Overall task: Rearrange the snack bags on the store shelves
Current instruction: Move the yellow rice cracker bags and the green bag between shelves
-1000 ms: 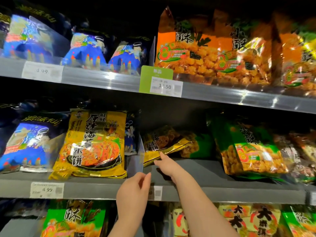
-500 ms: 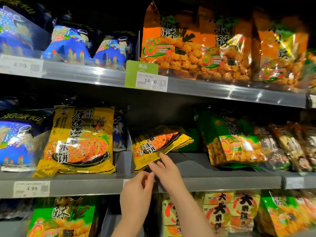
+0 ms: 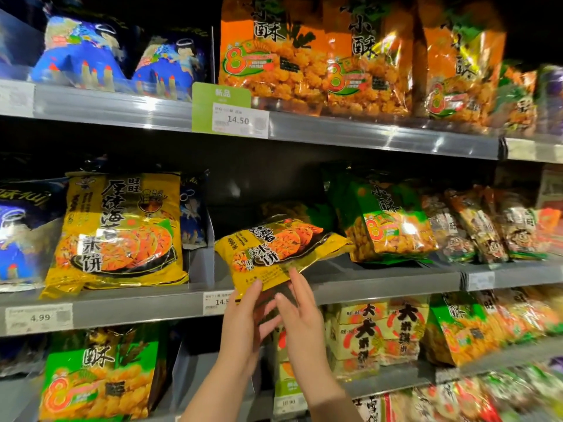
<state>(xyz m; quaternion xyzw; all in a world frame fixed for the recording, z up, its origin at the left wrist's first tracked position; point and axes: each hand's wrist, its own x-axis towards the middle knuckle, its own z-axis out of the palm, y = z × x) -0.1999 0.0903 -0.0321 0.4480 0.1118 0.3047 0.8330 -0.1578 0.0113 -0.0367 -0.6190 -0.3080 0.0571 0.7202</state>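
Right now you are holding the slanted yellow foil rice-cracker bag (image 3: 283, 248) by its near end, with both hands at its lower edge.

Your left hand (image 3: 243, 321) is pinching that edge, thumb lying on the printed front and fingers curling underneath. Your right hand (image 3: 301, 315) is touching the same edge just beside it, its fingers nearly straight and pointing up, gripping nothing that I can make out. The bag is lying tilted on the grey metal middle shelf (image 3: 380, 278), its near end hanging out past the shelf lip and its far end pointing toward the green puffed-snack bag (image 3: 393, 220) on the right. A clear plastic divider (image 3: 202, 266) is standing between it and the matching upright yellow bag (image 3: 122, 229) on the left. A white price label (image 3: 217, 301) is sitting on the shelf lip, partly behind your left hand.
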